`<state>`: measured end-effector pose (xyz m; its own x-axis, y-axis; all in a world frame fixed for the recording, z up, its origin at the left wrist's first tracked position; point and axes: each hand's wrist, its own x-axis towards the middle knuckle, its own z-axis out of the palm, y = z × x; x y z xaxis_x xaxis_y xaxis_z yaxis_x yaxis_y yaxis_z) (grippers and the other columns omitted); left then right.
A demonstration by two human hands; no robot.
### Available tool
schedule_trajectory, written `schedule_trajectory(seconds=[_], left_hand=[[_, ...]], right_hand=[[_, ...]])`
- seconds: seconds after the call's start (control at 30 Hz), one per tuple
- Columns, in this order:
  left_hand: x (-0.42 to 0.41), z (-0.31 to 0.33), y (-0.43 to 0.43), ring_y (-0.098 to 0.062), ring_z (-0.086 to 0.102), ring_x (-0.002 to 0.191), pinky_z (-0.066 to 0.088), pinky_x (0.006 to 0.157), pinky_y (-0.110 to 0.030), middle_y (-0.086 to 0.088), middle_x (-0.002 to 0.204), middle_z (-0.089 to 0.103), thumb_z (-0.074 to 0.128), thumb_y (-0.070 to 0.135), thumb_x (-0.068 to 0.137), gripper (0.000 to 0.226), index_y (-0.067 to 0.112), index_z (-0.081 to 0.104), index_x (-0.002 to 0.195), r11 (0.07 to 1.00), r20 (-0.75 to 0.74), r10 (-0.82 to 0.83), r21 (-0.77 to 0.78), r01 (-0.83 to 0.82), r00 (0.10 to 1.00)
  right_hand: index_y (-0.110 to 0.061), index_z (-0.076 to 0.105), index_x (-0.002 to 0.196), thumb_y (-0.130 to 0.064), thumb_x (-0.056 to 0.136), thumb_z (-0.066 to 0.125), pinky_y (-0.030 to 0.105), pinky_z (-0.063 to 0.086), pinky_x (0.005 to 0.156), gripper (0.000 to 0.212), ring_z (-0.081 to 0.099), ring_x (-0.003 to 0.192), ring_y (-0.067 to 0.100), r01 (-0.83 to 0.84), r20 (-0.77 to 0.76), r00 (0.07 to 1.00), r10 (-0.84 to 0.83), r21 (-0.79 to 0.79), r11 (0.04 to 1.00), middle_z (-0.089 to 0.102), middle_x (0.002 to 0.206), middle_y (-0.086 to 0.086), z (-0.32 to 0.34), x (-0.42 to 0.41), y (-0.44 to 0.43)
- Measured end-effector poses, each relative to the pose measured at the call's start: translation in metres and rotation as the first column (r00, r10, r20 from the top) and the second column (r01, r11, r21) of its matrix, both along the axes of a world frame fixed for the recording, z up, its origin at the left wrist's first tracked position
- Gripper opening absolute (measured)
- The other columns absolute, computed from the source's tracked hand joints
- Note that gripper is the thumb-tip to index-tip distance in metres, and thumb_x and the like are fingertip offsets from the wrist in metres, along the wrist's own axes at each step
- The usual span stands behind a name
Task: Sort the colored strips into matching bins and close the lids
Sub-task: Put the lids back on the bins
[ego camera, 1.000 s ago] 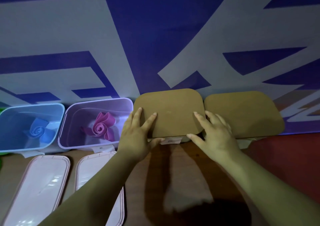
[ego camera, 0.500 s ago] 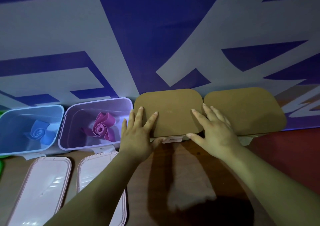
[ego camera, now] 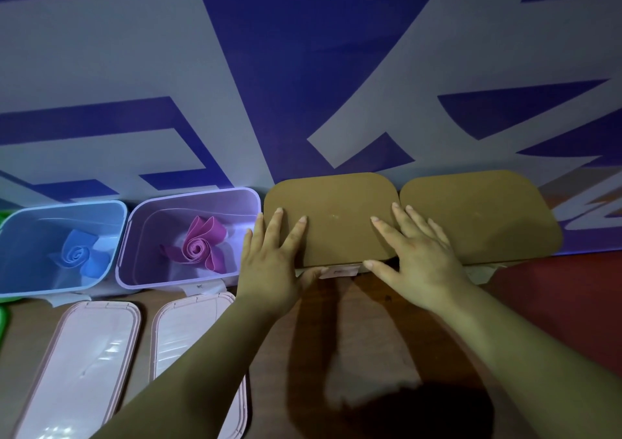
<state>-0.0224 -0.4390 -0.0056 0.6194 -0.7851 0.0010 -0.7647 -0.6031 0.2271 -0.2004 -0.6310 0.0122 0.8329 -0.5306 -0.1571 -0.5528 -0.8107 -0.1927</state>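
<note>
Two tan lids sit side by side, edges touching, closed on bins at the back of the counter: the left tan lid (ego camera: 336,213) and the right tan lid (ego camera: 488,216). To their left stand two open bins. The purple bin (ego camera: 188,193) is just beside the left tan lid, and the blue bin (ego camera: 67,204) is beside that. Two pale pink lids lie flat on the counter in front of the open bins: the left pink lid (ego camera: 84,354), and the right pink lid (ego camera: 188,331), partly hidden by a forearm. There are two strips, each loosely coiled on the bottom of its bin: a blue strip (ego camera: 79,253) in the blue bin and a pink strip (ego camera: 202,246) in the purple bin. One small paper label (ego camera: 338,272) pokes out under the left tan lid's front edge.

Both hands lie flat on the left tan lid. The left hand (ego camera: 269,263) rests on its left end, with the fingers (ego camera: 277,223) straight and spread and the thumb at the front edge beside the label. The right hand (ego camera: 420,257) rests on its right end, with the fingers (ego camera: 383,230) straight and spread. Its outer fingers reach the seam with the right tan lid.

The counter (ego camera: 370,337) is brown wood, with a red area (ego camera: 555,304) at its right. Behind the bins hangs a banner (ego camera: 134,51) of large dark blue shapes on pale grey. The light is dim.
</note>
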Motion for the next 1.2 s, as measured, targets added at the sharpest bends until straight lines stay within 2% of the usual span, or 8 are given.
schedule_trajectory(seconds=[0.43,0.67,0.73,0.83,0.9,0.97,1.1,1.2], left_hand=[[0.000,-0.010,0.003,-0.036,0.011,0.150,0.019,0.118,-0.056,-0.011,0.164,0.010,0.051,0.077,0.079,0.093,0.035,0.018,0.155,1.000,0.005,0.024,0.011,-0.024,1.000],[-0.001,0.002,0.002,-0.032,0.004,0.152,0.009,0.117,-0.059,-0.008,0.165,0.006,0.018,0.082,0.083,0.086,0.037,0.011,0.155,0.996,0.022,0.015,0.087,-0.017,1.000],[0.000,0.005,0.003,-0.028,0.002,0.152,0.007,0.118,-0.060,-0.007,0.165,0.009,0.012,0.080,0.085,0.081,0.039,0.014,0.155,0.996,0.025,0.015,0.085,-0.018,1.000],[0.015,0.010,-0.001,-0.028,0.005,0.152,0.007,0.117,-0.063,-0.012,0.158,0.025,0.021,0.082,0.084,0.083,0.035,0.026,0.152,0.997,0.057,-0.050,0.069,0.046,0.997],[0.026,0.012,-0.006,-0.029,0.004,0.151,0.009,0.117,-0.064,-0.013,0.157,0.022,0.025,0.088,0.077,0.093,0.034,0.023,0.153,0.991,0.029,-0.100,0.092,0.097,0.995],[0.033,0.010,-0.009,-0.028,-0.003,0.152,0.008,0.119,-0.062,-0.012,0.163,0.008,0.022,0.093,0.073,0.100,0.036,0.011,0.155,0.983,0.004,-0.125,0.133,0.123,0.992],[0.035,0.002,-0.009,-0.028,-0.011,0.152,0.007,0.119,-0.061,-0.009,0.165,-0.004,0.017,0.094,0.073,0.101,0.037,0.002,0.156,0.980,-0.021,-0.146,0.132,0.148,0.989],[0.036,0.000,-0.009,-0.027,-0.013,0.151,0.008,0.120,-0.060,-0.006,0.165,-0.008,0.019,0.093,0.073,0.100,0.039,0.000,0.155,0.980,-0.033,-0.136,0.140,0.139,0.990]], right_hand=[[-0.040,0.015,0.154,-0.077,0.083,0.015,0.045,0.006,0.123,0.080,-0.001,0.154,0.022,-0.070,-0.045,0.997,0.069,-0.013,0.997,0.006,0.167,0.000,0.000,0.007,0.001],[-0.042,0.009,0.155,-0.077,0.085,0.008,0.044,0.004,0.124,0.079,-0.007,0.153,0.019,-0.063,-0.060,0.996,0.063,-0.006,0.998,-0.001,0.166,-0.003,-0.001,0.007,0.002],[-0.043,0.009,0.154,-0.074,0.087,0.004,0.042,0.002,0.124,0.075,-0.008,0.153,0.017,-0.049,-0.047,0.998,0.050,0.018,0.999,-0.002,0.166,-0.005,-0.002,0.006,0.001],[-0.044,0.010,0.154,-0.068,0.089,0.002,0.041,0.001,0.123,0.070,-0.007,0.153,0.016,-0.042,-0.039,0.998,0.042,0.003,0.999,0.000,0.166,-0.005,-0.004,0.007,0.002],[-0.044,0.012,0.154,-0.067,0.090,0.004,0.041,0.003,0.123,0.068,-0.005,0.153,0.017,-0.038,-0.041,0.998,0.038,-0.011,0.999,0.002,0.166,-0.005,-0.006,0.007,0.002],[-0.044,0.016,0.153,-0.068,0.090,0.006,0.042,0.005,0.123,0.069,-0.002,0.153,0.017,-0.036,-0.034,0.999,0.036,-0.017,0.999,0.006,0.166,-0.005,-0.006,0.007,0.003],[-0.043,0.027,0.151,-0.073,0.087,0.017,0.042,0.009,0.122,0.072,0.007,0.153,0.019,-0.050,0.004,0.999,0.050,-0.012,0.999,0.019,0.164,-0.002,0.000,0.010,-0.003],[-0.039,0.018,0.153,-0.077,0.086,0.032,0.042,0.006,0.123,0.079,-0.001,0.153,0.019,-0.087,-0.027,0.996,0.087,0.031,0.996,0.008,0.165,0.002,0.003,0.018,-0.016]])
